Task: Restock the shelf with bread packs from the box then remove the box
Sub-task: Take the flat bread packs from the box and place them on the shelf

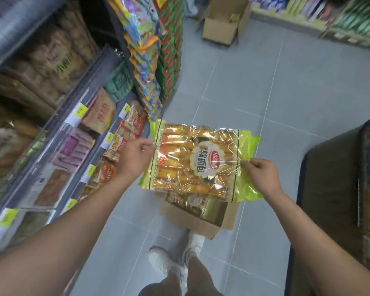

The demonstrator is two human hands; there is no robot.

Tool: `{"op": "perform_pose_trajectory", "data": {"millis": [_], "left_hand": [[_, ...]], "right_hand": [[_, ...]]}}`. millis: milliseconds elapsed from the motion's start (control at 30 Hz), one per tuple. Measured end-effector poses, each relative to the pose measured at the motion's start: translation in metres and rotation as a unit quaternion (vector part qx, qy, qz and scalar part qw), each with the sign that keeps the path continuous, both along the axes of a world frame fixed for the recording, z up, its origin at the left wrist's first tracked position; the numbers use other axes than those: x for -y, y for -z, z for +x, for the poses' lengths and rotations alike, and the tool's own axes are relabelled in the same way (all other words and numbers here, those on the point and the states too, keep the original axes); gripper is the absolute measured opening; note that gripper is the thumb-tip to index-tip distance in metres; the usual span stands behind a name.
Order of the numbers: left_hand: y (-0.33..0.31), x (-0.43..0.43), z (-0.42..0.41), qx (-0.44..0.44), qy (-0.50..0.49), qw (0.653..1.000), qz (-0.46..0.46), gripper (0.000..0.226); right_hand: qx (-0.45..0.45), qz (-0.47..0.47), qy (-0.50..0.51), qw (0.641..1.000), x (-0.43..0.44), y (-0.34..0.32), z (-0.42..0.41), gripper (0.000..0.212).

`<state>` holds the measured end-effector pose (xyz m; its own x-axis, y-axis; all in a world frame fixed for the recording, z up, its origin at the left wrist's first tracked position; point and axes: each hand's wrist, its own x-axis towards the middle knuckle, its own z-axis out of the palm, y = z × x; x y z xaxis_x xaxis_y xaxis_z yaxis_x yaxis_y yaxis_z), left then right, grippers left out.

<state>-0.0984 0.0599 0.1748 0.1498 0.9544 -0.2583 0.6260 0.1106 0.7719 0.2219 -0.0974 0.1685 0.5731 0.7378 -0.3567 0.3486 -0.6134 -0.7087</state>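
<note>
A clear bread pack [198, 161] with green ends and a round label hangs flat in the air above the floor. My left hand [135, 157] pinches its left edge and my right hand [262, 174] pinches its right edge. Directly below stands an open cardboard box [201, 218] on the grey tiles, with another bread pack [190, 200] showing inside. The shelf [77, 116] with bread and snack packs runs along the left side.
Hanging snack bags [145, 56] fill the shelf end ahead. A second open carton [224, 20] sits on the floor farther up the aisle. A dark display unit [333, 189] stands at the right. My shoes [175, 259] are just behind the box.
</note>
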Motion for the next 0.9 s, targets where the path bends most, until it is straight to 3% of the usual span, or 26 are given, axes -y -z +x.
{"op": "perform_pose_trajectory", "data": {"millis": [133, 400, 600, 800, 900], "left_hand": [[-0.079, -0.011, -0.019, 0.043, -0.016, 0.998, 0.032, 0.019], [-0.198, -0.013, -0.052, 0.138, -0.051, 0.983, 0.111, 0.010], [-0.232, -0.015, -0.074, 0.182, -0.053, 0.971, 0.142, 0.010], [-0.243, -0.023, -0.100, 0.188, -0.069, 0.975, 0.093, 0.009], [-0.250, -0.025, -0.112, 0.179, -0.028, 0.980, 0.083, 0.024]], "right_hand": [[-0.020, 0.044, -0.015, 0.999, -0.016, -0.070, -0.001, 0.046], [-0.067, 0.156, -0.044, 0.984, -0.048, -0.195, -0.025, 0.031], [-0.217, 0.193, -0.061, 0.955, -0.068, -0.252, -0.047, 0.009], [-0.320, 0.119, -0.101, 0.934, -0.082, -0.264, -0.046, 0.047], [-0.409, 0.099, -0.106, 0.901, -0.084, -0.267, -0.039, 0.054]]}}
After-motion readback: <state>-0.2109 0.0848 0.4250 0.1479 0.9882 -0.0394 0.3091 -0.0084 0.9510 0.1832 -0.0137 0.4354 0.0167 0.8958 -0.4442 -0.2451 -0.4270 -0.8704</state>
